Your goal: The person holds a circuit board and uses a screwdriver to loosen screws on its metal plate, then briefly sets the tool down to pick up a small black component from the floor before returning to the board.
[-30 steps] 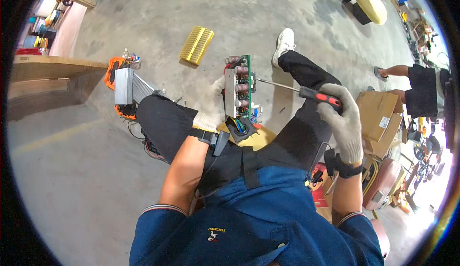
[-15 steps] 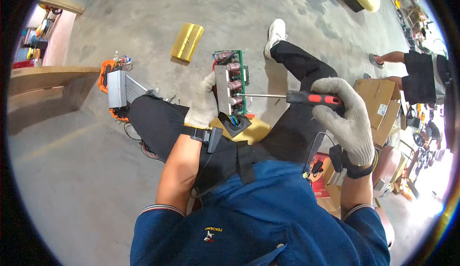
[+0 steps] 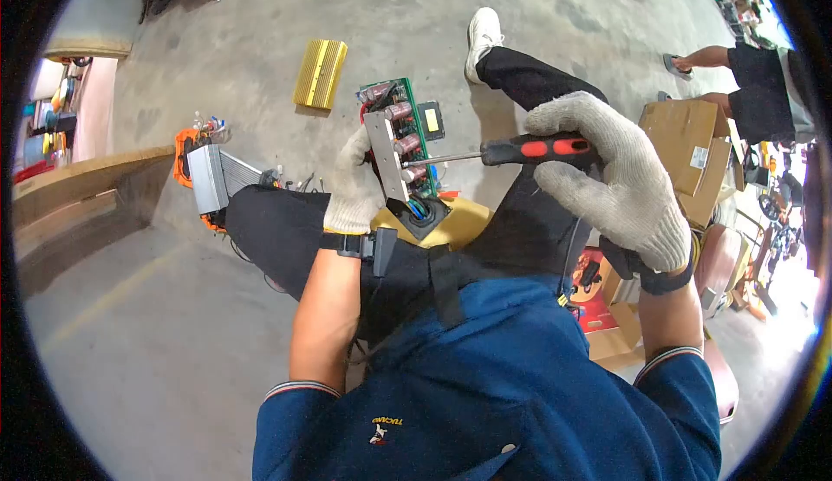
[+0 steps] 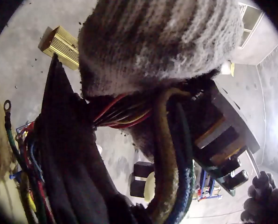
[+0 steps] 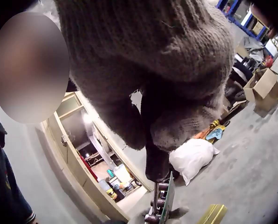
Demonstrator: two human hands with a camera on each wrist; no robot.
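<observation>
My gloved left hand point(image 3: 354, 182) grips a green circuit board point(image 3: 420, 134) by the side where a flat metal plate point(image 3: 387, 160) runs along it. Several brownish capacitors point(image 3: 407, 145) stand in a row between plate and board. Thick yellow and blue wires point(image 4: 166, 154) leave its lower end, close under the glove in the left wrist view. In my gloved right hand point(image 3: 620, 173) is a screwdriver point(image 3: 533, 149), its black-and-red handle between thumb and fingers. The shaft points left across the board, with its tip at the plate's edge near the lower capacitors.
A gold ribbed metal case point(image 3: 320, 75) lies on the concrete floor ahead. By the left knee, a silver finned case point(image 3: 208, 178) rests on an orange object point(image 3: 185, 159). Cardboard boxes point(image 3: 682, 147) stand to the right, near another person's leg point(image 3: 706, 55).
The screwdriver has come left from beside the board to over it, its tip now at the metal plate. The board has tilted, its top leaning left.
</observation>
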